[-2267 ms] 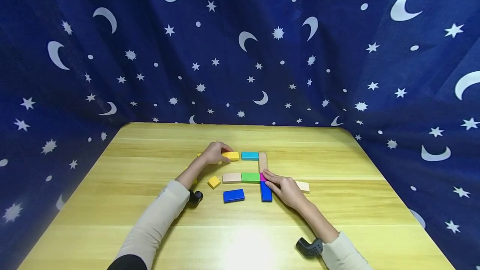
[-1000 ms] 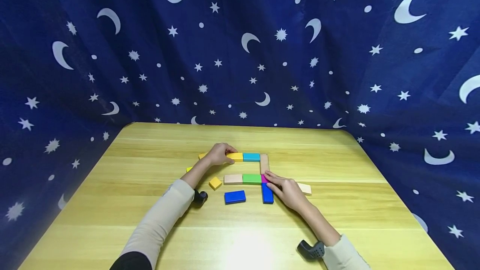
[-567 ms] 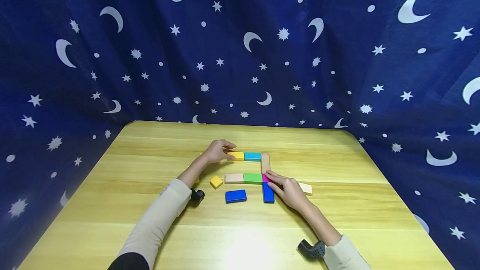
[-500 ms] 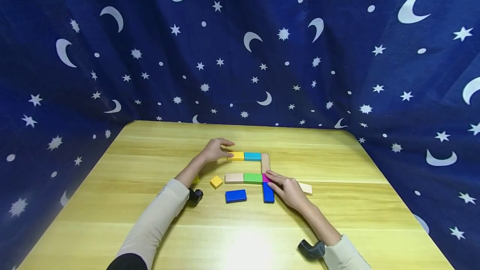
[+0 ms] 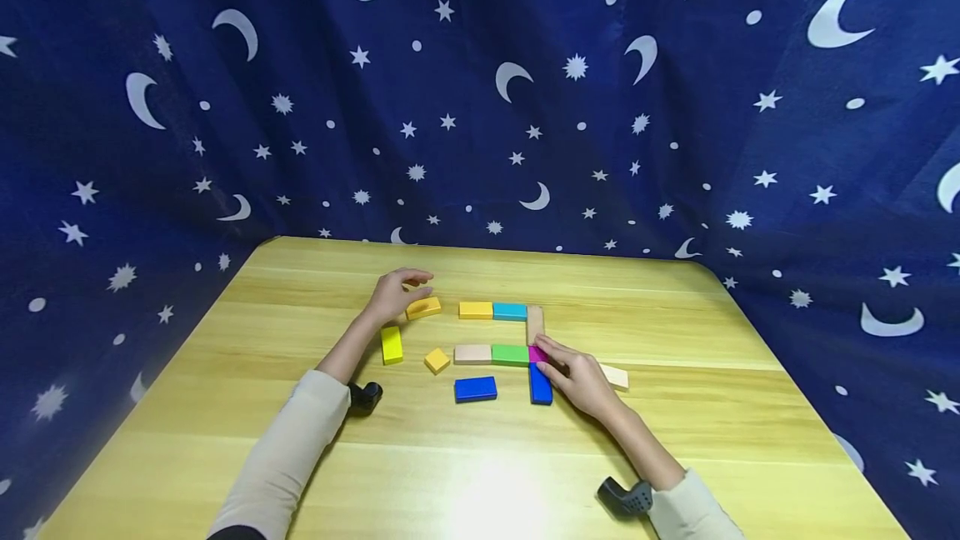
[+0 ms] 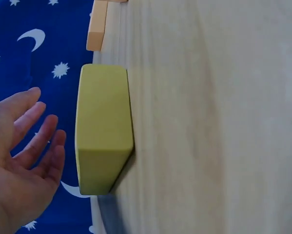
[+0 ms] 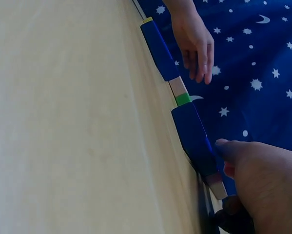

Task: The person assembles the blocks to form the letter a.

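Note:
In the head view my left hand (image 5: 396, 295) hovers at the far left with its thumb and fingers apart, holding nothing. Just under the fingertips lies an orange-yellow block (image 5: 423, 308). A yellow block (image 5: 392, 345) lies near that wrist and fills much of the left wrist view. My right hand (image 5: 585, 383) has its index finger and thumb on either side of a small magenta block (image 5: 537, 354), which it partly hides. Touching that block are a green block (image 5: 511, 355), an upright-lying beige block (image 5: 535, 325) and a blue block (image 5: 540, 384).
A yellow-orange block (image 5: 476, 310) touches a light-blue block (image 5: 510, 312) along the back. A pinkish block (image 5: 472, 354) adjoins the green one. A second blue block (image 5: 476, 389), a small square orange block (image 5: 437, 361) and a cream block (image 5: 615, 377) lie loose on the wooden table (image 5: 420, 473).
My left hand has pushed the yellow-orange block right against the light-blue block, then let go and moved left to the other orange-yellow block. My right hand has stayed in place.

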`<state>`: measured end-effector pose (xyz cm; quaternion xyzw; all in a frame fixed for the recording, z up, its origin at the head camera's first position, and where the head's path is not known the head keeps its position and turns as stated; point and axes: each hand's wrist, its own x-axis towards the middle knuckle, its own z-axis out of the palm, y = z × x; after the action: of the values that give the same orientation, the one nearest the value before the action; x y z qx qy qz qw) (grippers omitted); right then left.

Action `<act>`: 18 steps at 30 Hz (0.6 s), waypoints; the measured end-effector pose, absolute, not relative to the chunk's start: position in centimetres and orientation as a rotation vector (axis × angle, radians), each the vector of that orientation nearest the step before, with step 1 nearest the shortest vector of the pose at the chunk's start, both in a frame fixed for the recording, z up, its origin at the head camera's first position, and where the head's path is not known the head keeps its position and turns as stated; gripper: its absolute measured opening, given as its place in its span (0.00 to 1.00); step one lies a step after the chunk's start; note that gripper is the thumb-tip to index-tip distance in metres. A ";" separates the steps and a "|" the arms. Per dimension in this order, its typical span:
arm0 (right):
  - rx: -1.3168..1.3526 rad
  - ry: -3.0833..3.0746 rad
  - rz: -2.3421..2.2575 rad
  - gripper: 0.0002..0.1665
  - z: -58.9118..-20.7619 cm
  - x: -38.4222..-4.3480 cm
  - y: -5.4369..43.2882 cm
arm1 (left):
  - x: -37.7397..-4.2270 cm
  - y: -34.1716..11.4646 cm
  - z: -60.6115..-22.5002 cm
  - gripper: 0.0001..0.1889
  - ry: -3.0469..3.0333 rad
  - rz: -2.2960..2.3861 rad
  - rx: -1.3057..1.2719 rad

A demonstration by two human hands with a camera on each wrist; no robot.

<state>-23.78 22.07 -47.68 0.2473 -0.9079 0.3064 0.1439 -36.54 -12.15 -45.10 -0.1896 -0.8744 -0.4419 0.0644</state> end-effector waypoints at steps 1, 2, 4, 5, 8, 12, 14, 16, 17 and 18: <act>0.716 -2.622 0.883 0.24 -47.7 -23.8 22.0 | -36.5 -12.3 -45.2 0.16 -2.646 -1.330 -0.565; 0.718 -2.628 0.884 0.24 -47.7 -23.9 21.9 | -36.4 -12.4 -45.2 0.16 -2.653 -1.326 -0.560; 0.727 -2.635 0.873 0.24 -47.8 -23.9 21.8 | -36.4 -12.6 -45.3 0.17 -2.670 -1.318 -0.556; 0.732 -2.638 0.865 0.24 -47.8 -24.0 21.8 | -36.3 -12.7 -45.4 0.17 -2.679 -1.311 -0.560; 0.750 -2.636 0.848 0.23 -47.9 -24.0 21.7 | -36.2 -12.8 -45.4 0.18 -2.712 -1.297 -0.559; 0.762 -2.625 0.845 0.22 -47.7 -24.0 21.7 | -36.2 -12.9 -45.5 0.19 -2.778 -1.257 -0.543; 0.757 -2.626 0.840 0.22 -47.6 -24.0 21.7 | -36.2 -13.0 -45.5 0.20 -2.820 -1.223 -0.539; 0.750 -2.633 0.839 0.22 -47.6 -24.0 21.7 | -36.2 -13.0 -45.6 0.21 -2.861 -1.182 -0.544; 0.748 -2.635 0.834 0.22 -47.6 -24.0 21.7 | -36.2 -13.1 -45.7 0.21 -2.874 -1.166 -0.545; 0.747 -2.638 0.832 0.22 -47.6 -24.0 21.7 | -36.2 -13.1 -45.7 0.22 -2.882 -1.156 -0.546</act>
<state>-24.01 21.72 -47.63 0.2583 -0.9119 0.2875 0.1379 -36.19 -13.08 -45.70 -0.1732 -0.9141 -0.3666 -0.0057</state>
